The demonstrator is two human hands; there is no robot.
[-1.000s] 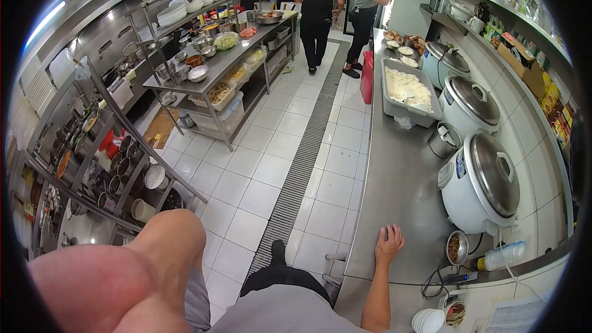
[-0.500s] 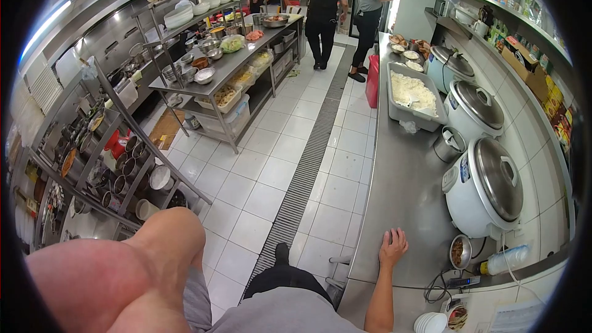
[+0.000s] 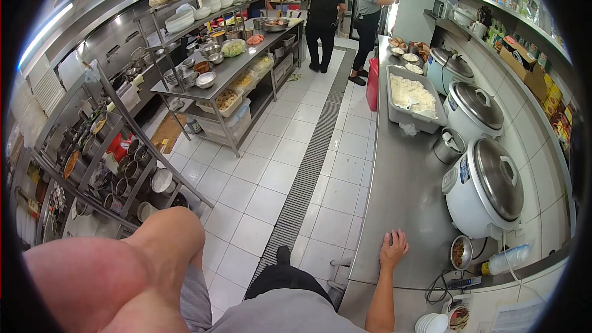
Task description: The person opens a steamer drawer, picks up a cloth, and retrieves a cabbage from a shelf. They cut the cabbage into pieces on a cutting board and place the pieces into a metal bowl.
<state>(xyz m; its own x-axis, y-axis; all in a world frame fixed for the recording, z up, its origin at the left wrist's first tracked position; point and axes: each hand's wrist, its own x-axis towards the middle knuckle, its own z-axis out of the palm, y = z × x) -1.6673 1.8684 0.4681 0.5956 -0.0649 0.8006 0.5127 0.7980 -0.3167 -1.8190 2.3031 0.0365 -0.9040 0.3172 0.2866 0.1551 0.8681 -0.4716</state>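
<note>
My right hand [image 3: 393,249] rests on the steel counter [image 3: 404,191], palm down, with its fingers stretched out and nothing held. Near it are a small metal bowl of brown food [image 3: 460,252] and a large white rice cooker [image 3: 484,191] with a steel lid. My left arm [image 3: 163,243] is raised and bent close to the camera at the lower left. Its hand cannot be made out.
Further along the counter stand a grey tub of white rice [image 3: 410,95], a metal pot [image 3: 449,146] and more rice cookers. Left are a steel prep table [image 3: 240,65] and a pot rack [image 3: 154,142]. Two people stand ahead by an open fridge [image 3: 416,0]; another is partly hidden behind shelves.
The view has shifted very slightly. My right hand stays flat on the counter and my left arm stays raised. The partly hidden person at the back has moved a little.
</note>
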